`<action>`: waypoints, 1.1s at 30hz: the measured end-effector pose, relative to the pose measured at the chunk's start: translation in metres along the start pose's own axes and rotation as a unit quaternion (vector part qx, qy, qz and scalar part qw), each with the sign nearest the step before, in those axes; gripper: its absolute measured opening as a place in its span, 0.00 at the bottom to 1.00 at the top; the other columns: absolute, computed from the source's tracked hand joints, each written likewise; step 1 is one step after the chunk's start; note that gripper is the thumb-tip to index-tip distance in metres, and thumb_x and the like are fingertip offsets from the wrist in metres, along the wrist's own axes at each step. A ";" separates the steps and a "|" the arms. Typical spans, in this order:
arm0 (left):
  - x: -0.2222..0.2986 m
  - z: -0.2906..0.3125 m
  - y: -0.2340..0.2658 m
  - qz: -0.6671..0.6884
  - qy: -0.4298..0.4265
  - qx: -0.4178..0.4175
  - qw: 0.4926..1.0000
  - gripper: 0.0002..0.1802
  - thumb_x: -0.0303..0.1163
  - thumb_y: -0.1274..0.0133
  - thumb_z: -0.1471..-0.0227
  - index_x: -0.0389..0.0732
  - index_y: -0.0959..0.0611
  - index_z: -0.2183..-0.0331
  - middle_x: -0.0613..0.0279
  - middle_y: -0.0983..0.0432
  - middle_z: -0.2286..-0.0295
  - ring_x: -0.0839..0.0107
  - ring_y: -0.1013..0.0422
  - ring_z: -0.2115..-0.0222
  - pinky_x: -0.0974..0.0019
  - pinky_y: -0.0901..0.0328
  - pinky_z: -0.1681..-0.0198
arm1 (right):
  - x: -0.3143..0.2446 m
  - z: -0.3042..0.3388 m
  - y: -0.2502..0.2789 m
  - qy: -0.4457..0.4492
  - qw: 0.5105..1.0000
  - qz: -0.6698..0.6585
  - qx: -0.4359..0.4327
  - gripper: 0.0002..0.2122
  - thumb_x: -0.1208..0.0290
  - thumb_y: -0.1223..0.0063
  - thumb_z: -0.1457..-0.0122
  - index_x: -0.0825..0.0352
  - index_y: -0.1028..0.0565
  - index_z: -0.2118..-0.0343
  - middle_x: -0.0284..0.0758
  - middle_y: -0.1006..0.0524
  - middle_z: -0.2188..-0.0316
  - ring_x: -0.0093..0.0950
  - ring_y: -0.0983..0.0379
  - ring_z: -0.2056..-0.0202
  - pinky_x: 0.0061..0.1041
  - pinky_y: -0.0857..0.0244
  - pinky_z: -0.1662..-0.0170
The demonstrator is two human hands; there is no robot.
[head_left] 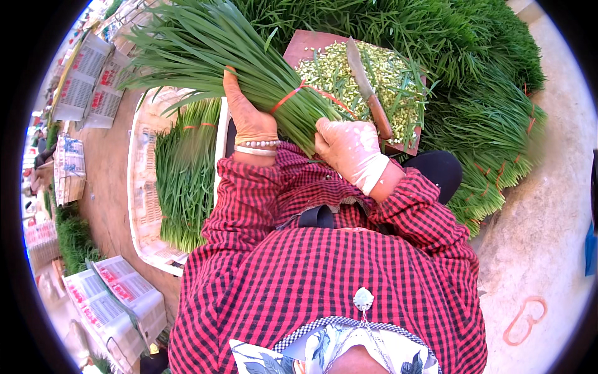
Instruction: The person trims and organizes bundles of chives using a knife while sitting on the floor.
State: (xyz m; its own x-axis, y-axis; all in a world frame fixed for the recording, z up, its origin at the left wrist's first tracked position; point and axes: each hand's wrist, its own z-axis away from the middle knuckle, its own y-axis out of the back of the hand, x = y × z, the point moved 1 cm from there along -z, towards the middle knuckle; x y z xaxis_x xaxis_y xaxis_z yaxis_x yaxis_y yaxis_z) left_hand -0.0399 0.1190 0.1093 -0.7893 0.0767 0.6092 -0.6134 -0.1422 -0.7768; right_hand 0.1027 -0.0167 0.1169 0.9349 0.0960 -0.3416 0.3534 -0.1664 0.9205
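Green bundle [249, 62]: you are holding it slantwise over your lap, between the white crate and the board; its leaves are fanning toward the far left and its stem ends are pointing toward your right hand.
Left hand [249, 118]: you are supporting the bundle from the left, your thumb standing up along the leaves; the stalks are hiding your other fingers.
Right hand [352, 146]: you are gripping narrowly at the stem ends in a white glove; your fingertips are partly hiding.
Red tie [289, 98]: it is crossing the stalks, a loose length trailing toward the board.
Board [306, 43]: it is lying beyond your right hand, carrying chopped pale green pieces [321, 68].
Knife [369, 90]: it is resting on those pieces, handle toward you.
White crate [138, 181]: it is standing at your left, holding tied greens [184, 174].
Leafy heap [461, 43]: it is spreading behind and right of the board.
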 end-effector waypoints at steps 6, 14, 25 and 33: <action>0.031 -0.006 0.005 0.034 -0.009 0.025 0.999 0.32 0.56 0.50 0.39 0.43 0.23 0.44 0.59 0.25 0.45 0.55 0.30 0.45 0.47 0.37 0.38 | 0.037 0.047 0.015 -0.009 0.997 0.035 -0.072 0.08 0.66 0.49 0.41 0.62 0.27 0.76 0.42 0.26 0.85 0.45 0.23 0.79 0.47 0.30 0.73; 0.055 -0.023 0.031 0.003 -0.083 -0.012 0.996 0.32 0.56 0.53 0.38 0.43 0.24 0.44 0.58 0.24 0.46 0.52 0.29 0.46 0.39 0.36 0.40 | 0.133 0.055 0.056 -0.110 0.976 0.110 -0.150 0.14 0.58 0.43 0.42 0.60 0.19 0.58 0.39 0.17 0.64 0.40 0.19 0.63 0.39 0.25 0.60; 0.016 0.003 0.001 0.007 0.022 0.002 1.000 0.32 0.59 0.48 0.40 0.44 0.22 0.46 0.62 0.23 0.49 0.59 0.27 0.49 0.52 0.32 0.43 | 0.008 -0.003 0.040 0.165 0.982 -0.062 0.068 0.05 0.68 0.48 0.40 0.60 0.24 0.64 0.35 0.23 0.66 0.37 0.21 0.69 0.37 0.26 0.71; 0.012 -0.004 0.012 0.036 0.038 0.007 0.999 0.33 0.59 0.49 0.40 0.43 0.23 0.45 0.62 0.25 0.46 0.58 0.29 0.47 0.52 0.35 0.41 | 0.039 0.013 0.052 0.074 0.988 -0.123 0.065 0.04 0.67 0.46 0.38 0.60 0.26 0.65 0.39 0.23 0.69 0.43 0.22 0.67 0.41 0.28 0.62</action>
State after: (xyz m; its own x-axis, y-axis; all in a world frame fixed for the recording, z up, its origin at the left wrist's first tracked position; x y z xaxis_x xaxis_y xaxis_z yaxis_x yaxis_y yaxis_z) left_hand -0.0567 0.1226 0.1062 -0.8319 0.1396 0.5370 -0.5543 -0.1642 -0.8160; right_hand 0.1584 -0.0340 0.1491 0.8093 0.2904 -0.5106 0.5786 -0.2444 0.7781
